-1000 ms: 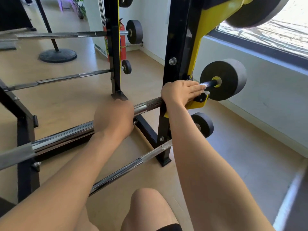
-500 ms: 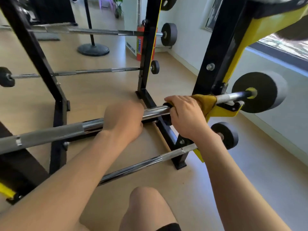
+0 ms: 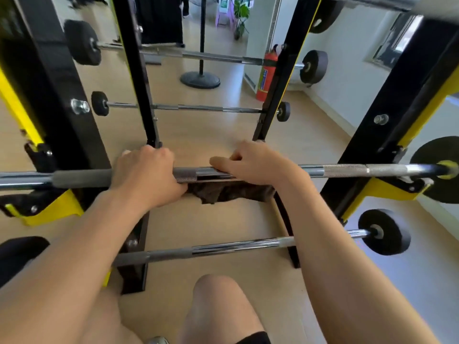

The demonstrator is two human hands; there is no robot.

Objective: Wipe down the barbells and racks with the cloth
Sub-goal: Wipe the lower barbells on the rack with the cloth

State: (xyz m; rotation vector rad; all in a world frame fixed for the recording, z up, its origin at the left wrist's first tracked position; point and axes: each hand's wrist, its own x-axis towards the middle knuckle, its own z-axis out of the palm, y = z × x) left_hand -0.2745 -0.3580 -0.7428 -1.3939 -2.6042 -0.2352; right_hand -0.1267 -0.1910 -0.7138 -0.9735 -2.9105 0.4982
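Our black-and-yellow steel rack (image 3: pixel 370 150) cradles the barbell (image 3: pixel 347 170) on hooks at 3 and 9 o'clock, with a second barbell (image 3: pixel 223 247) lower down at 6. Our left hand (image 3: pixel 146 175) is clenched round the bar's grey knurled stretch. Our right hand (image 3: pixel 253 165) grips the dark, fuzzy cloth (image 3: pixel 228 192) over the chrome, and its loose folds hang under the bar. Matte black round plates (image 3: pixel 387 234) cap the ends.

the cloth (image 3: pixel 231 192) is mostly hidden behind the bar (image 3: pixel 347 170) and the right hand (image 3: pixel 258 165); only dark folds show below. fingertips of the left hand (image 3: pixel 146 175) curl out of sight. the bar's left end and a plate (image 3: pixel 439 180) are cut off.
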